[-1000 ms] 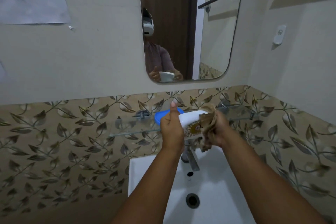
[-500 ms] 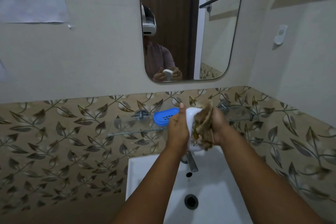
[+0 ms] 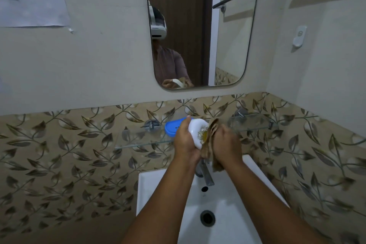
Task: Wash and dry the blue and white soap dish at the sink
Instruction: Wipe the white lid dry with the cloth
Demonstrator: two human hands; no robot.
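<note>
1. Step in hand, as judged: drying. The left hand (image 3: 186, 142) holds the white part of the soap dish (image 3: 197, 131) up over the sink (image 3: 227, 214), and the right hand (image 3: 225, 144) presses a brown cloth (image 3: 210, 140) against it; no water shows at the tap (image 3: 207, 176)
2. Left fingers: curled round the white part, thumb up along its near-left side, the other fingers hidden behind it. The part stands on edge, tilted, with a gold pattern (image 3: 204, 134) on the face turned toward the cloth
3. Right fingers: closed on the cloth, bunching it against the right side of the white part; a loose tail of cloth hangs below this hand. Whether the fingertips reach the dish through the cloth cannot be told
4. The blue part of the soap dish (image 3: 172, 128) lies on the glass shelf (image 3: 142, 140), just behind and to the left of the left fingers, touched by neither hand
5. The next move probably calls for turning the white part in the left fingers so that the cloth meets faces not yet wiped, with a firm hold, since a glazed wet piece may slip toward the sink
6. The blue part appears to remain for later handling; whether it is wet or dry cannot be told
</note>
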